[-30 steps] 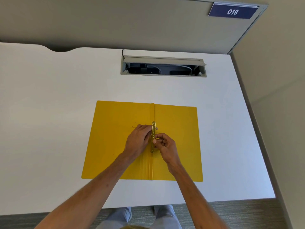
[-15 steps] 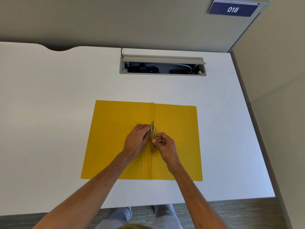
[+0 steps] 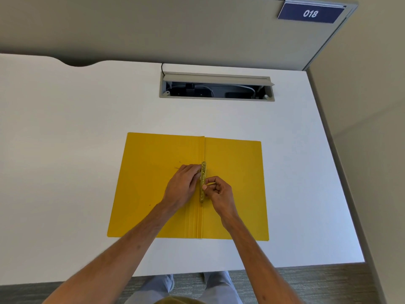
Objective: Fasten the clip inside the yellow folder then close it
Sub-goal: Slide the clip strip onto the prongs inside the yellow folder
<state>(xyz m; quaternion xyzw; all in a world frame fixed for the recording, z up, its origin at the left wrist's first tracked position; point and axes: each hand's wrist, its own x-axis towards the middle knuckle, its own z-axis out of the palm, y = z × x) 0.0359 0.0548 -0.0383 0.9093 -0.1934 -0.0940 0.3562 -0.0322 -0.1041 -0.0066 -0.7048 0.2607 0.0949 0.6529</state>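
Currently: white desk, seen from above, with a curved notch in the far edge at the left. Yellow folder open flat on the near middle of the desk, inner faces up, spine fold running front to back down the centre, left flap a little wider than the right. A few faint marks on the left flap, too small to identify.

Left hand palm down on the left flap, just beside the fold, fingers together and pressed against the left edge of the clip; fingertips reach the upper part of the strip. Not curled round anything; flat hold-down rather than a grasp. Left forearm entering from the lower left corner.

Clip: narrow brass-coloured metal strip lying along the fold, about mid-height of the folder, long axis front to back. Both ends visible; middle partly covered by fingers. Whether fastened: cannot tell.

Right hand on the right flap, touching the clip from the right, fingers curled in with thumb and forefinger pinched at the strip's lower-middle. A thin yellow sliver visible at the fingertips, too small to identify. Right forearm entering from the lower right.

Behind the folder, well apart: open cable tray recessed in the desk, grey lid raised, cables inside. Grey partition along the far edge; blue sign reading 018 at its top right. Carpet below the near edge.
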